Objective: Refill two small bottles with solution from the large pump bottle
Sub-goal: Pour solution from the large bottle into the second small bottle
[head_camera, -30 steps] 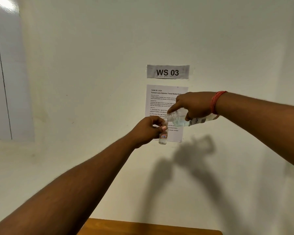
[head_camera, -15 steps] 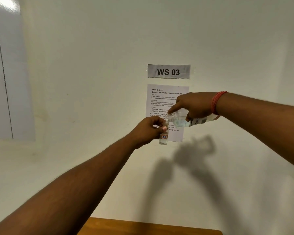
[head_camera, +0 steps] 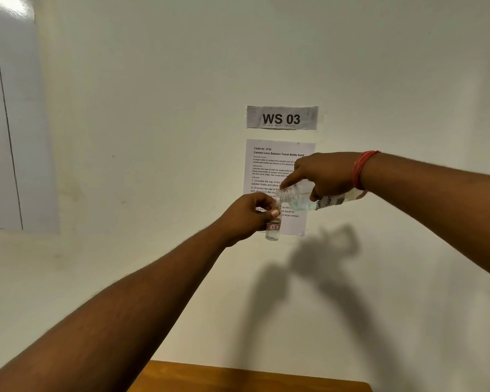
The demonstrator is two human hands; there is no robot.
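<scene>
My left hand (head_camera: 248,216) grips a small clear bottle (head_camera: 273,230) upright by its neck; a label reading "7B" shows on it and a little liquid sits at its bottom. My right hand (head_camera: 323,175) holds the large clear bottle (head_camera: 327,200) tipped almost flat, its open mouth pointing left and touching the top of the small bottle. The large bottle carries a white handwritten label and holds clear liquid. Both hands are raised in front of the wall. A red thread band circles my right wrist. No second small bottle is in view.
A white wall fills the view, with a "WS 03" sign (head_camera: 282,118) and a printed task sheet (head_camera: 266,165) behind the hands. A strip of wooden table (head_camera: 249,377) shows at the bottom edge. A glossy white panel (head_camera: 3,123) is at the left.
Hardly anything differs; both hands keep the same pouring pose, with the large bottle still tipped onto the small bottle's mouth.
</scene>
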